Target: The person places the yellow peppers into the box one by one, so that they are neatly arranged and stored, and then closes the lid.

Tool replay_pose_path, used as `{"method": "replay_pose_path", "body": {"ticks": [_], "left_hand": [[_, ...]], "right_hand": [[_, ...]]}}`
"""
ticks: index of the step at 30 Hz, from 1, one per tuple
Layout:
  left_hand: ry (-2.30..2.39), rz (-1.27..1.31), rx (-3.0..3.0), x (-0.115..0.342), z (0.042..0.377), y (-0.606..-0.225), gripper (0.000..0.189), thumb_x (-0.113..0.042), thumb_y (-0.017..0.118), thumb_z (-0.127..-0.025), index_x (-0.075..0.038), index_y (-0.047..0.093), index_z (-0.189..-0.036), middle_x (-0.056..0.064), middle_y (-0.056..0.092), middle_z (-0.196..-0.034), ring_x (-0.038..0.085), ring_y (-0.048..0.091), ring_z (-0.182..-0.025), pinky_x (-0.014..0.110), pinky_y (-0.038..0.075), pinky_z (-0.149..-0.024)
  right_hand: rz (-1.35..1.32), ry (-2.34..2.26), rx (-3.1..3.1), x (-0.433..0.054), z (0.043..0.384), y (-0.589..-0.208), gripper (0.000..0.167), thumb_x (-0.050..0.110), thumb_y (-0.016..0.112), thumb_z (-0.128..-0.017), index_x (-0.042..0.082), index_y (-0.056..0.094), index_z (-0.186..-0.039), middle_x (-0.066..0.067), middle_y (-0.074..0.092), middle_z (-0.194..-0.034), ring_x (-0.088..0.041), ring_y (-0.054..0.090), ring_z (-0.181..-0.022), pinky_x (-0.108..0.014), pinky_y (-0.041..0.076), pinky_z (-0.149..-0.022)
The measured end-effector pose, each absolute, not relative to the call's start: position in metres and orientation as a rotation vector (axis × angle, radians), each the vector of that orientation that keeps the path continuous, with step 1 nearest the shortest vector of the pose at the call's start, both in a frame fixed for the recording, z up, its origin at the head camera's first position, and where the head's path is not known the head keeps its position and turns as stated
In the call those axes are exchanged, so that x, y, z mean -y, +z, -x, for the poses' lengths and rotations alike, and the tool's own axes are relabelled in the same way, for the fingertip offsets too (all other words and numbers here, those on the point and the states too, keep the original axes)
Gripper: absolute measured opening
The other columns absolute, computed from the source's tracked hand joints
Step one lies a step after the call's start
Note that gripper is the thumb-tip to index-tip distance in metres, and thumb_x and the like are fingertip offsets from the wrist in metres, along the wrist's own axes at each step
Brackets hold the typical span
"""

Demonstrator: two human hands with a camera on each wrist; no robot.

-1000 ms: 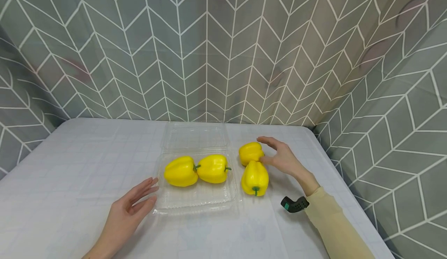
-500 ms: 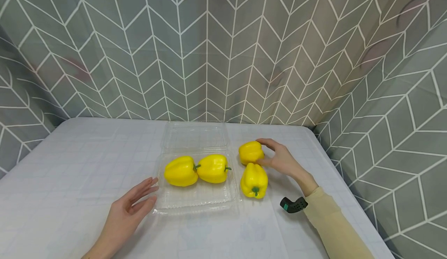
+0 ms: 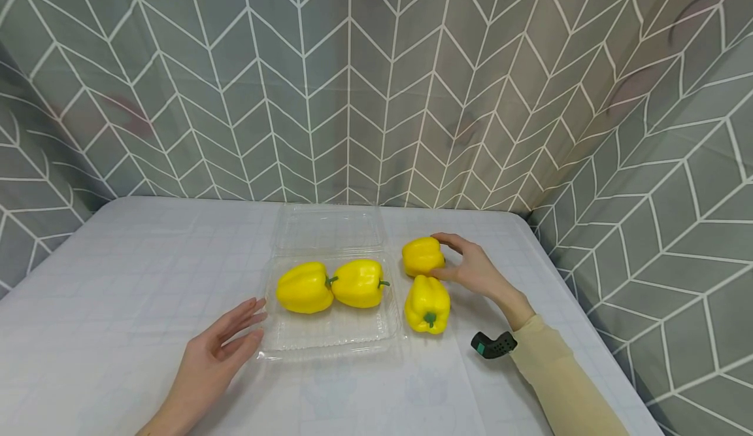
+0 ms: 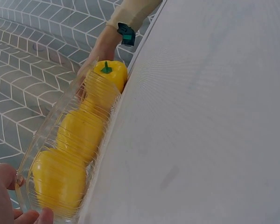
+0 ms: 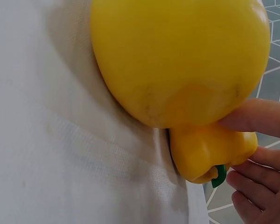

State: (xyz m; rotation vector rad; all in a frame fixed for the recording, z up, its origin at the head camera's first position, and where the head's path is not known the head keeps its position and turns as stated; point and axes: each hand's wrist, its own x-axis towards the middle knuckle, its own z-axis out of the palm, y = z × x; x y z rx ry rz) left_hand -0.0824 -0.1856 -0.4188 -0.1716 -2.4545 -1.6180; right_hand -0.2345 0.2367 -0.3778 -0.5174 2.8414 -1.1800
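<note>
Four-sided and clear, a plastic clamshell container [image 3: 326,339] lies unfolded, its lid [image 3: 329,230] at the back. Two yellow bell peppers sit in its base: one on the left [image 3: 304,287], one on the right [image 3: 357,284]. My left hand [image 3: 212,351] is at the container's left side, fingers relaxed, fingertips right at the rim [image 4: 22,186]. To the right of the container, my right hand [image 3: 479,271] grips a far yellow bell pepper [image 3: 420,256] between thumb and fingers. In the right wrist view its green stem [image 5: 219,176] points towards the palm. Another yellow bell pepper [image 3: 427,305] lies just in front, stem facing me.
A white cloth [image 3: 147,266] covers the table. A patterned grey curtain [image 3: 353,96] hangs behind it and along the right side. The right sleeve [image 3: 565,370] is beige, with a black device [image 3: 494,345] at the wrist.
My right hand has closed in on the far pepper and now grips it. The front pepper has shifted slightly towards me, its stem end tilting up. My left hand has stayed in place.
</note>
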Motion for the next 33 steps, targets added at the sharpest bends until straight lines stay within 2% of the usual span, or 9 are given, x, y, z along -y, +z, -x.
{"method": "replay_pose_path", "body": {"ticks": [19,33], "left_hand": [[-1.621,0.144,2.470,0.1845,0.0826,-0.4175,0.054,-0.019,0.069,-0.096,-0.012,0.050,-0.146,0.006,0.059,-0.143,-0.009,0.058,-0.115,0.010,0.054,-0.088],[-1.633,0.161,2.456,0.1851,0.0827,-0.4185,0.053,-0.017,0.069,-0.096,-0.010,0.050,-0.146,0.008,0.058,-0.143,-0.010,0.058,-0.115,0.011,0.054,-0.088]], "right_hand": [[0.522,-1.222,-2.829,-0.2396,0.2366,-0.3816,0.075,0.029,0.085,-0.080,0.010,0.050,-0.144,-0.011,0.051,-0.149,-0.039,0.039,-0.142,-0.062,0.031,-0.117],[0.474,-1.202,-2.867,-0.2402,0.2375,-0.3837,0.076,0.036,0.085,-0.080,0.012,0.052,-0.144,-0.010,0.050,-0.150,-0.038,0.037,-0.144,-0.065,0.029,-0.117]]}}
